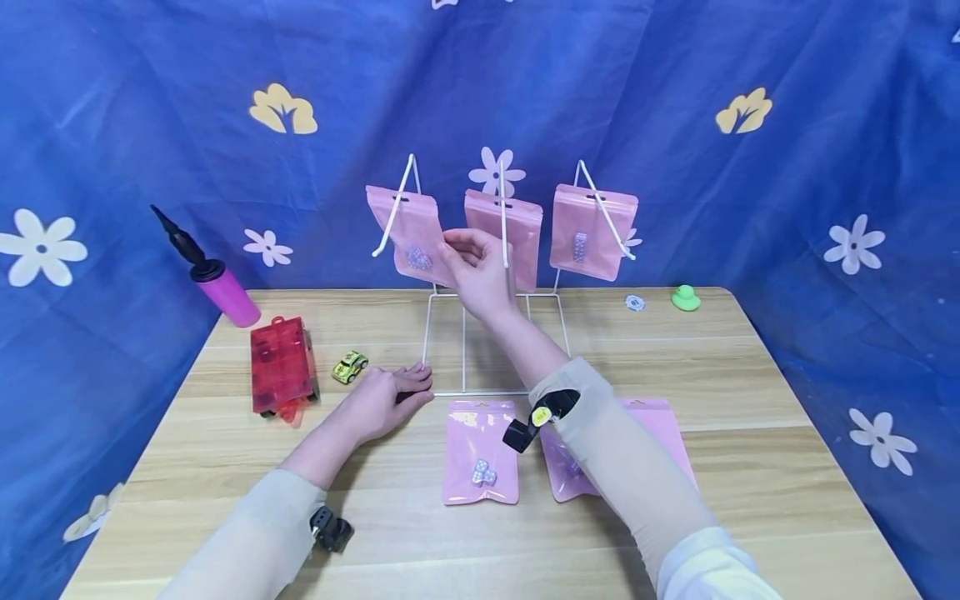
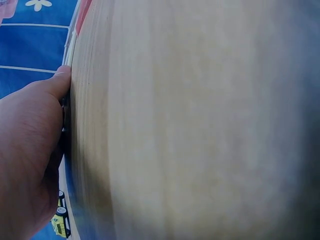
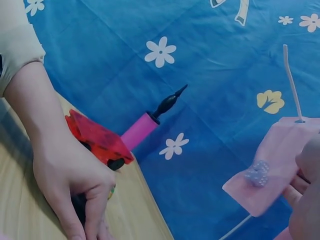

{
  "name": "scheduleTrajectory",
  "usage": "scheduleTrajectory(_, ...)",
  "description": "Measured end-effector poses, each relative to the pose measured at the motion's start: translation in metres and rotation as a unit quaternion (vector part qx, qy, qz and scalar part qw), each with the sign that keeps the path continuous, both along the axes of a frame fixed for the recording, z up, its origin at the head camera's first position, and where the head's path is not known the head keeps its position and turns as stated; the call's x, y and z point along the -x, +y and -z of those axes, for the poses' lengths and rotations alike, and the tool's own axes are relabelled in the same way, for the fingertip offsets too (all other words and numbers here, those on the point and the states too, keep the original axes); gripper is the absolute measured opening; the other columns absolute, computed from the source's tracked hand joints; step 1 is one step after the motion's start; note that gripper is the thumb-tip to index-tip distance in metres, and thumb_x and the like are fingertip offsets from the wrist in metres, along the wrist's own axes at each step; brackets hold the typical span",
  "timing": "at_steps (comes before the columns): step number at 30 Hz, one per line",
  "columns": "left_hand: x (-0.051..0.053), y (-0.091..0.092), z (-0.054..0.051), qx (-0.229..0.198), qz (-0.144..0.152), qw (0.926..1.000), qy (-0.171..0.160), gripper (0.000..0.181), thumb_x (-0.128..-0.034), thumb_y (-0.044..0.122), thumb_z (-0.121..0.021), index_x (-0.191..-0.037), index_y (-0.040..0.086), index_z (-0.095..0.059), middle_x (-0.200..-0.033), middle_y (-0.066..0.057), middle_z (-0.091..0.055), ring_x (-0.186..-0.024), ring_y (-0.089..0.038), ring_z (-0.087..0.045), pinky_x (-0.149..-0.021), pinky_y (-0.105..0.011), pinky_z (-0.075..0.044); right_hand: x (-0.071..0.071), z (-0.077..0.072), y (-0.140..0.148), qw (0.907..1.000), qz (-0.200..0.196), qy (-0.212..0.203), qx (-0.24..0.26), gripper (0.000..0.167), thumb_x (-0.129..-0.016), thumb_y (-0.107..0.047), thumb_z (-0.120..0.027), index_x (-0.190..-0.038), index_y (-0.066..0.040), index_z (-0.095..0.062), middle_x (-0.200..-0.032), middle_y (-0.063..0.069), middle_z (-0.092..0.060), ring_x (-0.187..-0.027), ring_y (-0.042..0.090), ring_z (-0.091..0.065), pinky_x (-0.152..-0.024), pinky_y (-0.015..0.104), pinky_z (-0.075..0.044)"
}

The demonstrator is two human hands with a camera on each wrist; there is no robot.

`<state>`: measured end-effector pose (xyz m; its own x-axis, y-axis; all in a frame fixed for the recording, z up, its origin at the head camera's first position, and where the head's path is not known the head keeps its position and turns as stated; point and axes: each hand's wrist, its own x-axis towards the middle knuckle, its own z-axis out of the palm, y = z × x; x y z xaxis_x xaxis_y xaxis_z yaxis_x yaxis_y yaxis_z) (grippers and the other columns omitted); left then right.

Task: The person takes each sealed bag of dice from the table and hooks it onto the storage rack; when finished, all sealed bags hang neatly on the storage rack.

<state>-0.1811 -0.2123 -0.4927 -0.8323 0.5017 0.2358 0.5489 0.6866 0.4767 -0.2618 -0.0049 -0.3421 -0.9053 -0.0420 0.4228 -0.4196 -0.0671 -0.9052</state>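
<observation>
A white wire rack (image 1: 465, 392) stands at the table's back, with three pink zip pouches hanging from its hooks. My right hand (image 1: 483, 271) pinches the right edge of the left hanging pouch (image 1: 411, 229), which sits tilted on its hook and shows dice inside. Behind that hand hangs the middle pouch (image 1: 528, 242), partly covered. The right pouch (image 1: 596, 233) holds a column of dice. My left hand (image 1: 382, 400) rests at the rack base's front left corner, its thumb (image 2: 61, 82) stretched out along the wire.
Two more pink pouches lie in front of the rack: one with dice (image 1: 480, 450), another (image 1: 663, 429) partly under my right forearm. At left are a red toy cart (image 1: 281, 362), a yellow toy car (image 1: 349, 367) and a pink pump (image 1: 231, 296). A green duck (image 1: 686, 298) sits back right.
</observation>
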Motion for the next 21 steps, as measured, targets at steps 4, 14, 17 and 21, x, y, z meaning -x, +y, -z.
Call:
scheduleTrajectory(4, 0.0, 0.0, -0.001, 0.0, 0.0, 1.0, -0.002, 0.036, -0.0989, 0.023, -0.079, -0.127, 0.0, -0.075, -0.134, -0.015, -0.068, -0.131, -0.032, -0.061, -0.111, -0.049, -0.047, -0.003, 0.0, 0.009, 0.9997, -0.024, 0.006, 0.001, 0.02, -0.097, 0.008, -0.072, -0.116, 0.014, -0.071, -0.113, 0.026, -0.075, -0.104, 0.028, -0.076, -0.096, 0.03, -0.06)
scheduleTrajectory(14, 0.0, -0.001, 0.001, 0.0, -0.003, 0.9999, -0.01, 0.035, -0.0996, 0.022, -0.078, -0.127, 0.001, -0.075, -0.135, -0.014, -0.068, -0.132, -0.031, -0.061, -0.112, -0.048, -0.047, -0.022, 0.004, 0.039, 0.9966, -0.079, 0.019, -0.014, 0.028, -0.092, 0.014, -0.074, -0.119, 0.017, -0.068, -0.116, 0.029, -0.073, -0.113, 0.045, -0.07, -0.097, 0.034, -0.06)
scheduleTrajectory(17, 0.001, -0.001, 0.001, 0.001, -0.006, 0.9999, -0.013, 0.034, -0.0999, 0.023, -0.078, -0.127, 0.001, -0.075, -0.135, -0.014, -0.067, -0.132, -0.031, -0.061, -0.113, -0.048, -0.046, -0.031, 0.005, 0.055, 0.9943, -0.095, 0.009, -0.048, 0.028, -0.091, 0.014, -0.075, -0.119, 0.015, -0.069, -0.116, 0.026, -0.074, -0.112, 0.039, -0.072, -0.097, 0.033, -0.06)
scheduleTrajectory(21, 0.001, -0.001, 0.002, 0.001, -0.009, 0.9998, -0.018, 0.034, -0.1001, 0.023, -0.077, -0.126, 0.001, -0.076, -0.136, -0.014, -0.067, -0.133, -0.031, -0.06, -0.113, -0.048, -0.045, -0.045, 0.006, 0.082, 0.9879, -0.122, -0.011, -0.095, 0.027, -0.091, 0.014, -0.075, -0.118, 0.014, -0.07, -0.116, 0.024, -0.075, -0.11, 0.037, -0.073, -0.097, 0.034, -0.06)
